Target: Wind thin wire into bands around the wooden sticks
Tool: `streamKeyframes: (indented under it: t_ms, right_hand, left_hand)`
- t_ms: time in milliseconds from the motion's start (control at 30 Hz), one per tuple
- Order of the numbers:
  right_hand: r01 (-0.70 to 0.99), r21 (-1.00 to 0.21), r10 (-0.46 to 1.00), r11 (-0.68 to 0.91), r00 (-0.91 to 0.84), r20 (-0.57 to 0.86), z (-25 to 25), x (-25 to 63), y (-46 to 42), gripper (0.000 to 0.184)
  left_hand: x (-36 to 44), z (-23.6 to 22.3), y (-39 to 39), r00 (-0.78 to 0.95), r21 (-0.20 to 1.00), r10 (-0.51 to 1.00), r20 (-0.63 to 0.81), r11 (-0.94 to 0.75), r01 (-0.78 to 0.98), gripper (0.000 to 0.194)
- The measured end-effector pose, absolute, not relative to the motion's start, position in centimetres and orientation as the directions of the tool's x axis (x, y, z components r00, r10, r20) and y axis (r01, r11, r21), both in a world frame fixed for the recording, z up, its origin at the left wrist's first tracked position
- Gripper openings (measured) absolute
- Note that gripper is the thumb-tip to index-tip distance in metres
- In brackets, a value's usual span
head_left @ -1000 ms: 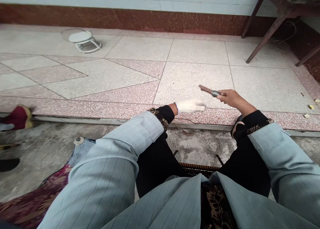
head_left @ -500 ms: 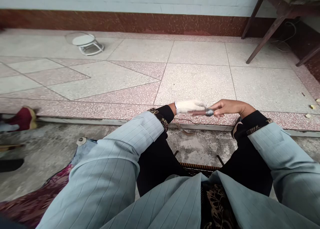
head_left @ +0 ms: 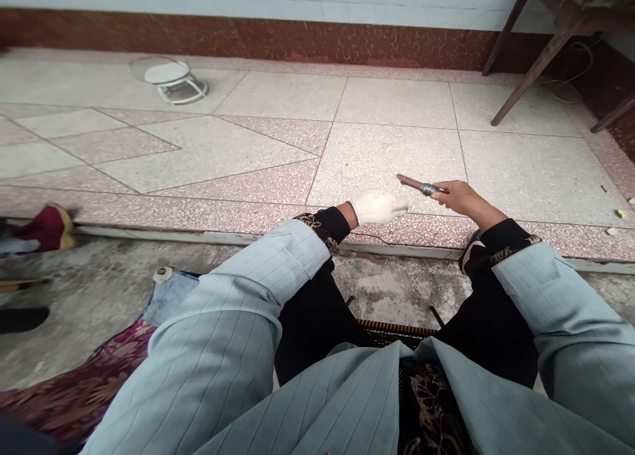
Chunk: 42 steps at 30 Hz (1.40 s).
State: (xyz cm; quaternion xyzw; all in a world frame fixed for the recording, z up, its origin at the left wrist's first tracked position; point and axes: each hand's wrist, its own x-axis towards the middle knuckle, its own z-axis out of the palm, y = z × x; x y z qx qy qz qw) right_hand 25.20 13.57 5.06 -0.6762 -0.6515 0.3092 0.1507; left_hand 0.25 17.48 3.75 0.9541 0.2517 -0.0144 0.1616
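My right hand (head_left: 461,197), bare, is wrapped round one end of a brown stick (head_left: 411,181). A coil of silvery wire (head_left: 428,189) is wound round the stick just in front of the fingers, and the stick's free end points up and left. My left hand (head_left: 380,207) wears a white knitted glove and hangs just left of and below the coil, apart from the stick. Its fingers are curled together; what they hold, if anything, is too small to make out. Both hands are in front of my knees, over the step's edge.
A raised terrazzo step (head_left: 387,151) runs across in front of me. On it stand a small white stool (head_left: 171,78) and a wooden table (head_left: 540,61). A red shoe (head_left: 47,229) and a patterned red cloth (head_left: 104,359) are at my left.
My right hand has risen a little and the stick has swung from level to tilted, its free end up and away from the left hand. The gloved hand stays nearly in place.
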Motion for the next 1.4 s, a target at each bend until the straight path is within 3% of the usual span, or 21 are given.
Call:
streamKeyframes:
  t_ms: [133, 233, 300, 433, 500, 567, 633, 700, 767, 833, 900, 1000, 1100, 1167, 1267, 1333, 1400]
  right_hand:
    - [0.936, -0.35, 0.948, 0.032, -0.14, -0.286, 4.9, 24.4, 13.1, 0.037]
    - [0.946, -0.309, 0.888, 0.093, -0.22, -0.405, 5.1, 23.5, 12.7, 0.03]
    - [0.925, -0.36, 0.823, 0.123, -0.298, -0.483, 5.3, 23.4, 12.6, 0.025]
    - [0.761, -0.639, 0.606, 0.106, -0.559, -0.566, 5.9, 24.3, 12.4, 0.03]
    - [0.638, -0.769, 0.513, 0.047, -0.676, -0.529, 6.4, 25.0, 12.3, 0.039]
    - [0.529, -0.849, 0.546, -0.016, -0.706, -0.45, 7.0, 25.6, 12.1, 0.043]
    - [0.408, -0.91, 0.68, -0.077, -0.646, -0.347, 7.4, 25.7, 11.8, 0.041]
    - [0.241, -0.961, 0.816, -0.134, -0.524, -0.245, 7.7, 25.6, 11.6, 0.038]
    - [0.046, -0.989, 0.926, -0.14, -0.347, -0.147, 7.6, 25.5, 11.7, 0.037]
    - [-0.045, -0.992, 0.982, -0.117, -0.154, -0.109, 7.3, 25.5, 12.2, 0.036]
    - [0.043, -0.99, 0.991, -0.135, -0.017, -0.135, 6.8, 25.7, 12.8, 0.031]
    - [0.43, -0.877, 0.971, -0.215, -0.006, -0.241, 6.2, 25.9, 13.2, 0.026]
    - [0.803, -0.583, 0.918, -0.125, -0.129, -0.375, 5.8, 25.5, 12.9, 0.027]
    - [0.883, -0.47, 0.84, 0.005, -0.259, -0.477, 5.7, 24.9, 12.5, 0.027]
    - [0.782, -0.614, 0.604, 0.107, -0.541, -0.585, 6.0, 24.5, 12.0, 0.033]
    - [0.654, -0.753, 0.451, 0.073, -0.695, -0.56, 6.6, 24.6, 11.8, 0.041]
    - [0.53, -0.848, 0.436, 0.009, -0.765, -0.474, 7.4, 24.9, 11.6, 0.045]
  left_hand:
    - [0.5, 3.8, 16.7, 0.895, -0.014, 0.439, -0.077, -0.898, 0.439, 0.029]
    - [0.7, 4.0, 16.2, 0.908, -0.085, 0.409, -0.09, -0.912, 0.402, 0.03]
    - [0.7, 4.1, 16.1, 0.914, -0.082, 0.392, -0.102, -0.919, 0.385, 0.028]
    - [0.6, 4.1, 16.0, 0.922, 0.004, 0.379, -0.085, -0.925, 0.38, 0.025]
    - [0.6, 4.0, 16.1, 0.922, 0.152, 0.377, -0.083, -0.91, 0.386, 0.024]
    - [0.6, 3.9, 16.4, 0.911, 0.349, 0.405, -0.08, -0.845, 0.406, 0.023]
    - [0.6, 3.8, 16.8, 0.888, 0.467, 0.457, -0.045, -0.776, 0.423, 0.026]
    - [0.6, 3.9, 17.2, 0.856, 0.487, 0.518, -0.007, -0.745, 0.455, 0.032]
    - [0.6, 4.2, 17.3, 0.85, 0.478, 0.525, -0.041, -0.737, 0.478, 0.035]
    - [0.6, 4.7, 16.9, 0.868, 0.522, 0.483, -0.115, -0.714, 0.466, 0.032]
    - [0.6, 5.2, 16.2, 0.889, 0.639, 0.43, -0.157, -0.642, 0.423, 0.032]
    - [0.5, 5.9, 15.5, 0.903, 0.801, 0.406, -0.139, -0.49, 0.343, 0.039]
    - [0.4, 6.1, 15.8, 0.899, 0.787, 0.425, -0.109, -0.515, 0.339, 0.039]
    - [0.4, 6.1, 16.3, 0.888, 0.722, 0.45, -0.096, -0.582, 0.373, 0.037]
    - [0.5, 5.7, 16.8, 0.882, 0.658, 0.464, -0.087, -0.637, 0.401, 0.036]
    - [0.6, 5.3, 17.0, 0.882, 0.613, 0.462, -0.088, -0.673, 0.414, 0.035]
    - [0.6, 4.5, 17.1, 0.89, 0.553, 0.446, -0.098, -0.719, 0.421, 0.036]
